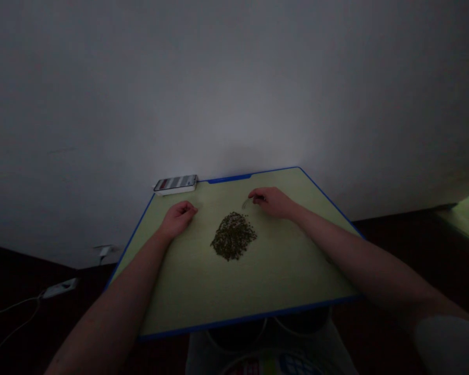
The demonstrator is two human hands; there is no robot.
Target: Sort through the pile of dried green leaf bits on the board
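The right grip [271, 203] is clamped on an apparent fork [245, 203] near the granule pile [233, 237], mid tabletop [187, 302]; left grip [177, 219] curls together, apart. Low, light tine contact should limit scatter.

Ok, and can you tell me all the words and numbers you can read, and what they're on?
No words or numbers can be read.
Phone-like device, table's far left corner: light and reddish bands on top, too small and blurred to read.
Colourful thing, bottom edge of the picture: too dim to tell if it has letters.
Pile of small grains and tabletop: no writing shows.
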